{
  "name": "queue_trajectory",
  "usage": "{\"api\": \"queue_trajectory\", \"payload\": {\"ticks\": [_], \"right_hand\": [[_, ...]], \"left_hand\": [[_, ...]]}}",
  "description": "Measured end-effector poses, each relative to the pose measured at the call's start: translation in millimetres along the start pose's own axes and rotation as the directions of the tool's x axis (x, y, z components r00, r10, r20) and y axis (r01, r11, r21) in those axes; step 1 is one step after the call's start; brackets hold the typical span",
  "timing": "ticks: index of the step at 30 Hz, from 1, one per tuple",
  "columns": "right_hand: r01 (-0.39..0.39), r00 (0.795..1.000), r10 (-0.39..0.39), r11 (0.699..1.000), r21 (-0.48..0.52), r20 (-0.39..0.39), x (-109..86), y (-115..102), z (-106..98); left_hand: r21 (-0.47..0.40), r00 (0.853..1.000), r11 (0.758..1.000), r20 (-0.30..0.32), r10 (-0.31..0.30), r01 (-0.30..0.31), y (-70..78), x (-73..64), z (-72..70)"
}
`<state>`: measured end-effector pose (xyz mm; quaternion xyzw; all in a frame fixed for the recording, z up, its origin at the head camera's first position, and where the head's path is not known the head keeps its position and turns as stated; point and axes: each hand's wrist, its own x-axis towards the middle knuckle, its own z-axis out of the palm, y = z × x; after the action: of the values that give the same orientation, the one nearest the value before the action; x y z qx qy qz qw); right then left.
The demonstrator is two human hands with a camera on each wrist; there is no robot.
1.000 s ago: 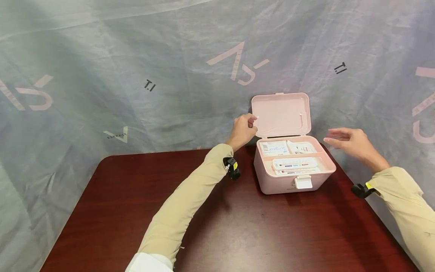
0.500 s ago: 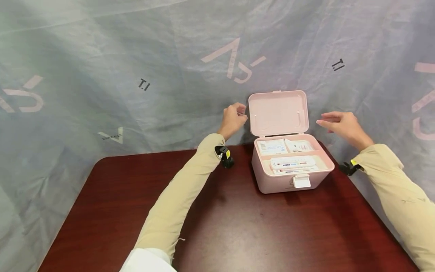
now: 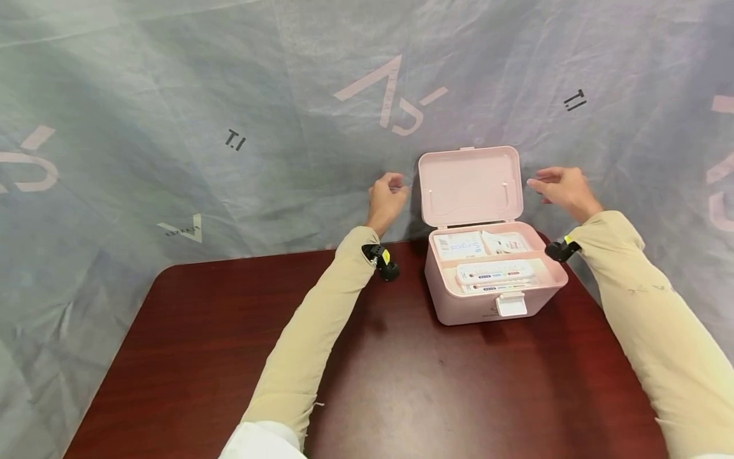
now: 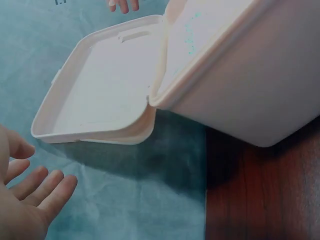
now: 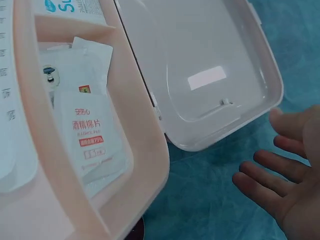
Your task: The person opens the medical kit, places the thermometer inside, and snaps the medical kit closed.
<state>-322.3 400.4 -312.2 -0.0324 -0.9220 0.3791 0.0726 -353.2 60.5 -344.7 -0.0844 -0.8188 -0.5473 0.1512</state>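
A pink lidded box [image 3: 487, 307] stands on the table with its lid [image 3: 471, 185] tipped up and back. Beside the lid's left edge is my left hand [image 3: 387, 201], fingers relaxed and holding nothing. My right hand [image 3: 564, 190] is at the lid's right edge, its thumb close to the rim in the right wrist view. Inside the box's rear part lie a packet marked Surgical [image 3: 459, 245] and white alcohol pad sachets [image 5: 90, 135]. Flat white printed packs [image 3: 494, 272] fill the front part. A white latch [image 3: 511, 305] hangs on the front wall.
The dark red wooden table [image 3: 241, 331] spreads to the left and front of the box. A grey printed cloth [image 3: 287, 127] hangs behind the table and along its sides. The box sits near the table's back right corner.
Both hands have risen along the lid's sides. The right hand has come in leftward toward the lid, while the left has drawn a little away from it. The box stays put.
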Motion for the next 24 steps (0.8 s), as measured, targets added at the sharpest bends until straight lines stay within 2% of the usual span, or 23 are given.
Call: {"api": "queue_trajectory", "payload": {"ticks": [4,7,11,14,21,24], "right_hand": [[0.007,1.000,-0.007,1.000,-0.019,-0.003,4.9,-4,4],[-0.002,1.000,0.002,1.000,0.024,0.017,8.8,-5,8],[-0.031,0.999,0.027,0.993,0.116,0.037,11.0,-5,12],[-0.043,0.999,0.039,0.985,0.170,0.024,11.9,-5,14],[-0.022,0.999,0.026,0.979,0.201,-0.019,13.5,-4,15],[-0.020,0.999,0.027,0.979,0.201,-0.031,12.2,-5,13]], "left_hand": [[0.001,1.000,1.000,-0.005,-0.014,0.014,0.6,-2.7,9.3],[-0.008,0.999,0.999,-0.008,-0.045,0.045,6.6,-7.2,17.8],[-0.025,0.991,0.993,0.057,-0.117,0.119,17.2,-14.1,31.1],[-0.032,0.982,0.987,0.115,-0.150,0.154,23.1,-17.1,38.0],[-0.079,0.974,0.983,0.172,-0.149,0.164,20.8,-15.0,44.3],[-0.168,0.969,0.969,0.202,-0.144,0.179,17.9,-13.1,45.5]]}}
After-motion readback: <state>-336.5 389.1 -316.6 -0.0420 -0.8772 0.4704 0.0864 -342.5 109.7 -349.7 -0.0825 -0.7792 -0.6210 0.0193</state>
